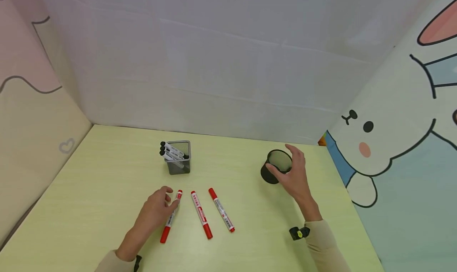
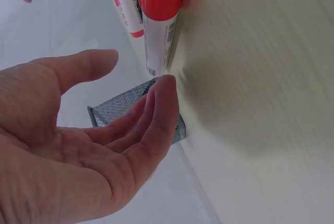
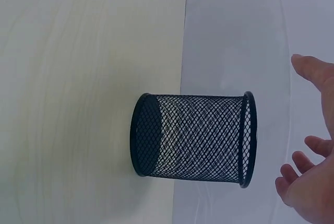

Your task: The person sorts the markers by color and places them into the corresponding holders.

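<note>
My left hand (image 1: 153,210), fingers loosely bent, hovers beside the leftmost red-and-white marker (image 1: 165,233). In the left wrist view, a gap shows between its thumb and fingers, with nothing held there. Two more such markers, a middle one (image 1: 200,212) and a right one (image 1: 222,211), lie on the table to the right. Over at the right, the spread thumb and fingers of my right hand (image 1: 295,181) are around the top of a round black mesh pen holder (image 3: 198,138). The right wrist view shows that hand apart from the rim. The pen holder stands upright.
A square grey mesh pen holder (image 1: 179,169) stands towards the back left, with several white markers with black caps (image 1: 174,151) leaning in it. White sheeting (image 1: 214,66) rises behind the pale table (image 1: 107,177). A cartoon-printed panel (image 1: 400,192) borders the right side.
</note>
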A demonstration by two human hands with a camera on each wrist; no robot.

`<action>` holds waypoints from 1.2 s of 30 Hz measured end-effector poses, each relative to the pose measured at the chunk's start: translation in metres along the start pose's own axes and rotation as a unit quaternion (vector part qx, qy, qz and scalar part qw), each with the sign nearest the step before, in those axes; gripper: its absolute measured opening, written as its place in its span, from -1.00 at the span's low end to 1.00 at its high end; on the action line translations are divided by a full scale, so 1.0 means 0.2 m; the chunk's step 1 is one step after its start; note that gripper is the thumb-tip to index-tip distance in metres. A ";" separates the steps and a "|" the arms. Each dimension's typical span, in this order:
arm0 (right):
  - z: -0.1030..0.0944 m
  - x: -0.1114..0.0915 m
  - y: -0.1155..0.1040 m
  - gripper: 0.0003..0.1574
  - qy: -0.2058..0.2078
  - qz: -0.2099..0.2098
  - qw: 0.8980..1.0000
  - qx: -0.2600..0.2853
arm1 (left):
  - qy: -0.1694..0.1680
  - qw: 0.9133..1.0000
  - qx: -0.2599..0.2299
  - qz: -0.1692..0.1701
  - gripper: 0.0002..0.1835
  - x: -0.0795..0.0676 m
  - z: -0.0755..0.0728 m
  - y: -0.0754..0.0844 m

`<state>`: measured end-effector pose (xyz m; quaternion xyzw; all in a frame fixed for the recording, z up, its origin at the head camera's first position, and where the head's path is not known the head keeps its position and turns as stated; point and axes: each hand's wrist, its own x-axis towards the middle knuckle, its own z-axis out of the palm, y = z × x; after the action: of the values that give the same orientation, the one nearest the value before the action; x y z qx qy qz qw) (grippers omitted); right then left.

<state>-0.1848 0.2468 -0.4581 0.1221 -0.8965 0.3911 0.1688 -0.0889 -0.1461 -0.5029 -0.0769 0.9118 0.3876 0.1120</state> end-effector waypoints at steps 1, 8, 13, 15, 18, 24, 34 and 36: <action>0.00 0.00 0.01 0.09 -0.002 0.012 1.000 -0.001 | 0.001 1.000 0.004 0.000 -0.52 -0.01 0.00 0.00; -0.03 -0.02 0.08 0.20 -0.019 0.083 0.996 0.005 | -0.001 1.000 0.024 -0.002 -0.48 -0.04 0.02 0.01; -0.03 -0.03 0.11 0.30 -0.038 0.126 0.991 0.011 | -0.005 0.999 0.032 -0.012 -0.45 -0.06 0.03 0.01; -0.03 -0.03 0.13 0.35 -0.047 0.145 0.988 0.013 | -0.007 0.999 0.032 -0.015 -0.44 -0.06 0.04 0.01; -0.02 -0.04 0.15 0.40 -0.058 0.165 0.984 0.022 | -0.005 0.999 0.031 -0.013 -0.46 -0.06 0.06 0.01; 0.00 -0.04 0.20 0.47 -0.070 0.187 0.979 0.046 | -0.002 0.999 0.029 -0.013 -0.50 -0.07 0.07 0.00; 0.04 -0.04 0.26 0.41 -0.087 0.228 0.962 0.126 | 0.006 1.000 0.027 0.003 -0.56 -0.07 0.07 -0.01; 0.04 -0.04 0.27 0.38 -0.088 0.235 0.958 0.141 | 0.005 1.000 0.027 0.002 -0.56 -0.07 0.06 -0.01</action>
<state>-0.1978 0.2771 -0.5031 -0.0352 -0.8472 0.5295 -0.0266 -0.0724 -0.1371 -0.5087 -0.0738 0.9225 0.3628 0.1088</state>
